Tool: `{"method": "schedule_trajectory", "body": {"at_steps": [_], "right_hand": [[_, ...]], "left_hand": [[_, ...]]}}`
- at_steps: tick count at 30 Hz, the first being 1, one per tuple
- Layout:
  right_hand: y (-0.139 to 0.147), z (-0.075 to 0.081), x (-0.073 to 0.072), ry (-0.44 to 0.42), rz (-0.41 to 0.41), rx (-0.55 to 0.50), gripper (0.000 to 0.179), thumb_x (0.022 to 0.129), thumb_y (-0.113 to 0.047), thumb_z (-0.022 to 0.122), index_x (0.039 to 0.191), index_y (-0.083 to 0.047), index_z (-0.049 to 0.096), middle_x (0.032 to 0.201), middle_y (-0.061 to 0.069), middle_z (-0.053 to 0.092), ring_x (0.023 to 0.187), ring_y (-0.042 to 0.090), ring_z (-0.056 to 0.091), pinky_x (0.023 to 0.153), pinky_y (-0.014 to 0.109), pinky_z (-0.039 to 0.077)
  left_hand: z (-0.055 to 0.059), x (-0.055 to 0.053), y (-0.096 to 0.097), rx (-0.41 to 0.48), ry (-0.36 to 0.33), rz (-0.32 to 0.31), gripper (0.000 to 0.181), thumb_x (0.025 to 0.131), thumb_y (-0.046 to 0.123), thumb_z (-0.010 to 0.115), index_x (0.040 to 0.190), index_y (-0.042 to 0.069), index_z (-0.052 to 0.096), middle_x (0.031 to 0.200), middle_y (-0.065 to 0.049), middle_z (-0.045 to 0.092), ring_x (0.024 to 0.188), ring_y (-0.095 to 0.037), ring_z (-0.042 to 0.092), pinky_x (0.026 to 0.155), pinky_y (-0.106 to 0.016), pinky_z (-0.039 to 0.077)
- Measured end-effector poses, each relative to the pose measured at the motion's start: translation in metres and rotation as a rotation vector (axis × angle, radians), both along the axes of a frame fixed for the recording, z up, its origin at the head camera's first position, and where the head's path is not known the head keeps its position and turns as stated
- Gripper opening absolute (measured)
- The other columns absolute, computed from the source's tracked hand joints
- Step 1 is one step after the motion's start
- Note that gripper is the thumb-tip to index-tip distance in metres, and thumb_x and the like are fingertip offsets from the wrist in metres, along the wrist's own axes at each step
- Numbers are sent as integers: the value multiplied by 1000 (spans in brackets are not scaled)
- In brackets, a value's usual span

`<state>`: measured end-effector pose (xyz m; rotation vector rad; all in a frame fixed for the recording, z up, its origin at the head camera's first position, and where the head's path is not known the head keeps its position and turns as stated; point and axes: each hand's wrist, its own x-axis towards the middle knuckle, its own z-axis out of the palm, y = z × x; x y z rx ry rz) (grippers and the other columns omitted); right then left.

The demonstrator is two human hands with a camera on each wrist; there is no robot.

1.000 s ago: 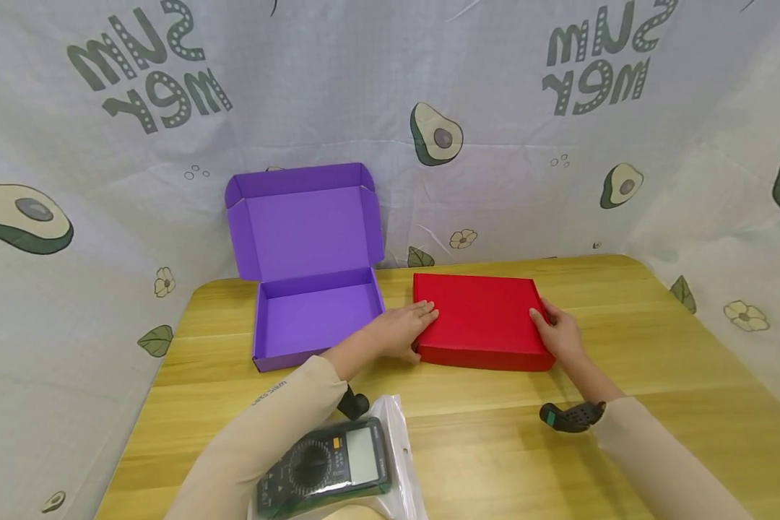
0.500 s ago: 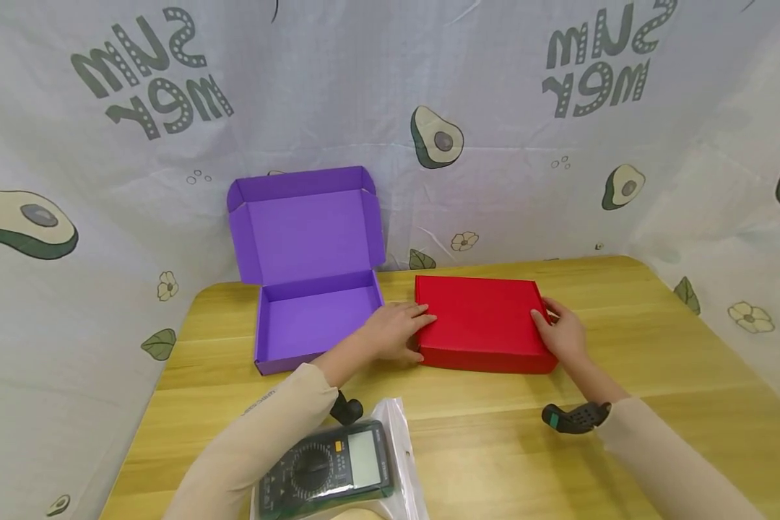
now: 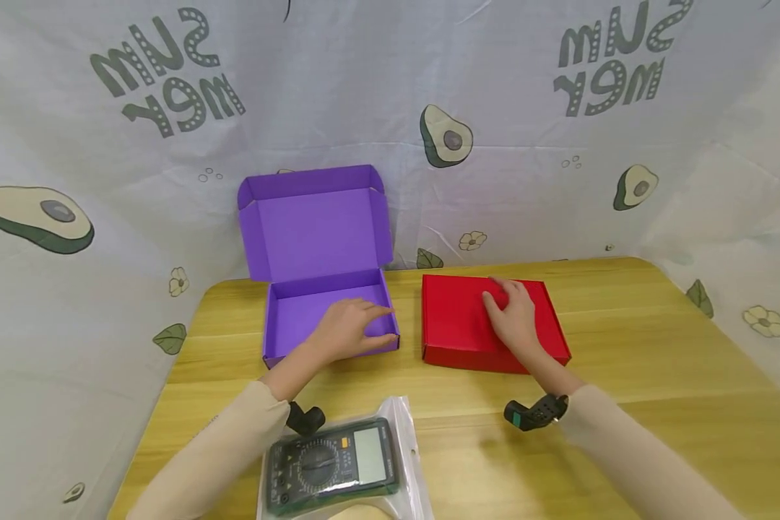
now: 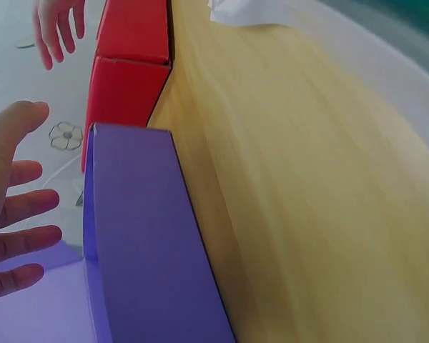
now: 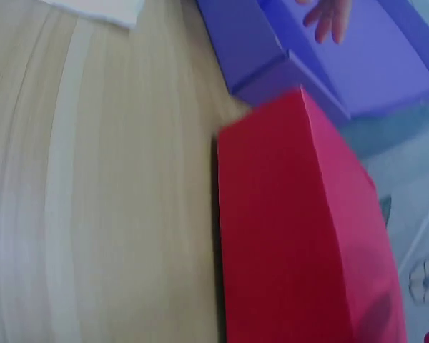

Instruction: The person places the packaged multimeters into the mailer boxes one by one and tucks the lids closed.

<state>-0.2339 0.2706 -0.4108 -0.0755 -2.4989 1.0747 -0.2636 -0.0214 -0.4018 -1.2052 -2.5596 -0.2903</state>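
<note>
Two boxes side by side on the table [image 3: 624, 325]. Left, the purple box [image 3: 292, 310], its lid [image 3: 318, 235] raised; right, the red box [image 3: 455, 318], lying flat and closed. The left hand [image 3: 347, 328] hangs over the near right part of the purple box, thumb and fingers spread, nothing in its grasp; the right hand [image 3: 515, 314] hangs above the red top, thumb and forefinger well parted, likewise holding nothing. Nearer the person, a meter [image 3: 328, 466] lies in or on a plastic bag [image 3: 408, 433]. Both boxes look like folded card, so I judge them light and fairly stiff, though the red one's contents, if any, cannot be seen. Its smooth top may slip under a flat palm; gripping both short sides at once seems surest. The raised lid probably flexes at its fold and is best taken by the upper rim, since the side flaps could crease
</note>
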Motion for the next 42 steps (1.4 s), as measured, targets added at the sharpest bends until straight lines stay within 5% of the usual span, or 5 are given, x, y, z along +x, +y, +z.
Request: {"method": "schedule_trajectory", "body": {"at_steps": [15, 25, 33, 42], "right_hand": [[-76, 10, -26, -27, 184, -21, 40, 90, -14, 55, 127, 0, 53, 121, 23, 52, 107, 36, 50, 85, 46, 45], [-95, 9, -34, -72, 228, -55, 40, 90, -14, 55, 126, 4, 53, 120, 24, 53, 110, 35, 50, 88, 45, 45], [-118, 7, -29, -155, 285, -150, 46, 93, -16, 53, 131, 8, 45, 131, 24, 47, 121, 35, 46, 94, 43, 44], [-132, -3, -29, -266, 308, -117, 51, 92, -14, 48, 135, 10, 37, 135, 27, 42, 122, 40, 43, 100, 47, 38]], "left_hand": [[0, 10, -57, 27, 80, 108, 43, 80, 47, 65, 109, 16, 69, 100, -3, 70, 88, -21, 66, 67, -35, 53], [5, 23, -63, 20, 134, 49, 43, 76, 44, 70, 106, 14, 69, 97, -3, 70, 83, -20, 65, 65, -33, 52], [3, 49, -59, -52, 158, -3, 40, 75, 43, 71, 104, 16, 69, 89, 2, 70, 78, -16, 62, 65, -30, 52], [-3, 83, -60, -118, 66, -22, 46, 76, 54, 66, 106, 20, 69, 90, 4, 69, 77, -13, 64, 51, -24, 48]]}}
